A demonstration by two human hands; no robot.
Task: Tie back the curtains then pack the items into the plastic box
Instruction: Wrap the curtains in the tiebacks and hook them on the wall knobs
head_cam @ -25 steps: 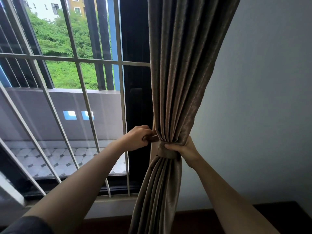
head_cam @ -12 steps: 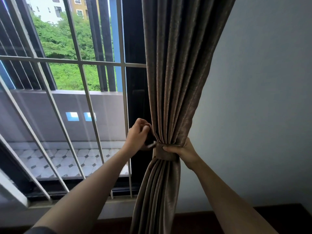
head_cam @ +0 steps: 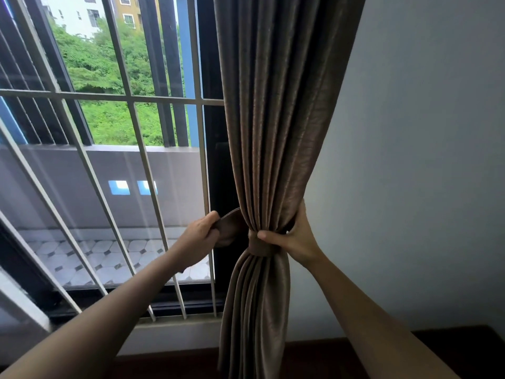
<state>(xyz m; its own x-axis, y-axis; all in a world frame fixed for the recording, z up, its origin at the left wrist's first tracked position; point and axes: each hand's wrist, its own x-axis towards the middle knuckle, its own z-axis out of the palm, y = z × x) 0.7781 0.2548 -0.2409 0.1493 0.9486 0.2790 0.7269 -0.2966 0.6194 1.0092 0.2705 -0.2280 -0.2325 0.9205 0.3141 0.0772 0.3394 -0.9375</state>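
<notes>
I see the brown curtain (head_cam: 273,132) hanging just right of centre. It's gathered into a tight waist approx. level w/ my hands and fans out above and below. A tie-back band (head_cam: 258,247) in the same fabric wraps that waist.

My right hand (head_cam: 296,237) grips the bundle from the curtain's right side. The thumb is pressed across the front onto the band, and the fingers are curled round the back of the folds. My left hand (head_cam: 200,236), just left of the curtain, is closed round the band's loose end, which arcs out from the waist to the fist. Whether that end passes behind the curtain I can't tell, since the folds hide it.

Room: right of the curtain there's a plain pale grey wall (head_cam: 423,160). Left of the curtain, partly behind its edge, stands the dark window frame (head_cam: 220,173). Further left, pale metal grille bars (head_cam: 131,97) cross the opening.

Thru the bars I see a balcony w/ a grey parapet (head_cam: 68,187) and a tiled floor (head_cam: 90,258), then green trees (head_cam: 109,77) and bldgs further out.

Below the frame, left of the curtain's hem, a pale sill (head_cam: 169,333) runs along. Low right of the curtain lies a dark brown surface (head_cam: 470,348).
</notes>
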